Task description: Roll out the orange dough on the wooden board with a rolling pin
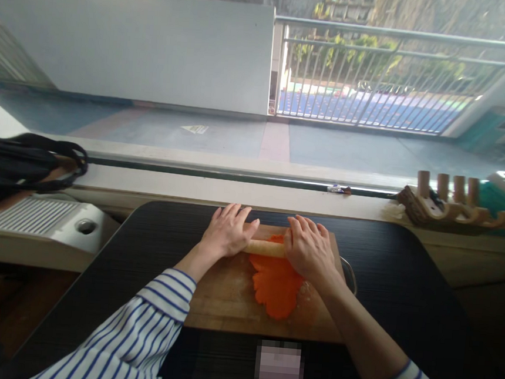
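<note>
A wooden rolling pin lies crosswise over a flat, uneven-edged sheet of orange dough. My left hand rests on the pin's left end, fingers stretched forward and thumb toward the middle. Over the right end, my right hand is bent round the pin, its fingertips pointing away from me. Both ends of the pin are hidden under my palms. Beneath the dough is a wooden cutting board, with pale smears on its surface and a metal loop handle at its right edge.
The board sits on a black table with rounded corners. Behind it runs a window sill holding a small tube and a wooden rack. At left are a black bag and a white appliance. A pixelated patch covers something at the front.
</note>
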`<state>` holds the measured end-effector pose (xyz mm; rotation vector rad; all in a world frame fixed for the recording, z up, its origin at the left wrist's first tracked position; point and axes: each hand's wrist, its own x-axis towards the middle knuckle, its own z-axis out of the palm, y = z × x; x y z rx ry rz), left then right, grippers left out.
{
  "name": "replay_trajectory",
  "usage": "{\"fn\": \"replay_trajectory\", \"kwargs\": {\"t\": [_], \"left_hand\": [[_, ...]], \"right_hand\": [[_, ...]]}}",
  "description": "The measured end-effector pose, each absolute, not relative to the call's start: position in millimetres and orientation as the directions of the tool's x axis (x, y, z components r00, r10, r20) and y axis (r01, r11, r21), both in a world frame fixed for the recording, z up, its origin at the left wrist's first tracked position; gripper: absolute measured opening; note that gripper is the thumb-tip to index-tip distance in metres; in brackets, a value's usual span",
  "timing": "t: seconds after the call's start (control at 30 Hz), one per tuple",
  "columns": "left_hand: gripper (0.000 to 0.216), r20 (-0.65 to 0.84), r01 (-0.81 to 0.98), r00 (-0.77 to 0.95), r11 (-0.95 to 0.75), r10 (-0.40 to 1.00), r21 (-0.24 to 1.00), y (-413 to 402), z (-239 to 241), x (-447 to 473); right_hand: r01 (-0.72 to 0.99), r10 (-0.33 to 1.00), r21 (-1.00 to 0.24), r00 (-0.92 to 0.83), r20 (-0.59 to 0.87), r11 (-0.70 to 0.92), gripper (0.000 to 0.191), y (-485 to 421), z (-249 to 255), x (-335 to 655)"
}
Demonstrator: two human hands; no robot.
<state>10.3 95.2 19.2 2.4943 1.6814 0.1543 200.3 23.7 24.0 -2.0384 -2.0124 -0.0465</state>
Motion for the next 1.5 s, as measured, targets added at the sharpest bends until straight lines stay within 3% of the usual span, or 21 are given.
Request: {"fn": "replay_trajectory", "kwargs": {"t": [0.87, 1.03, 1.23, 1.5], "left_hand": [[0.048, 0.128, 0.904, 0.386, -0.402, 0.914, 0.145, 129.8, 20.3, 23.7], [0.051, 0.132, 0.893, 0.417, -0.432, 0.899, 0.126, 112.4, 19.3, 16.8], [0.060, 0.007, 0.920, 0.380, -0.379, 0.925, 0.103, 80.5, 22.1, 9.2], [0.061, 0.058, 0.909, 0.414, -0.415, 0.909, 0.020, 47.0, 25.1, 4.3]], "right_hand": [[0.973, 0.991, -0.219, 0.096, 0.093, -0.073, 0.026, 54.7, 33.8, 207.5], [0.981, 0.985, -0.190, 0.066, 0.159, -0.035, 0.031, 37.9, 30.8, 203.0], [0.990, 0.972, -0.143, 0.022, 0.235, 0.012, 0.036, 11.9, 26.7, 197.7], [0.993, 0.956, -0.107, -0.008, 0.293, 0.041, 0.038, -18.5, 17.0, 193.6]]}}
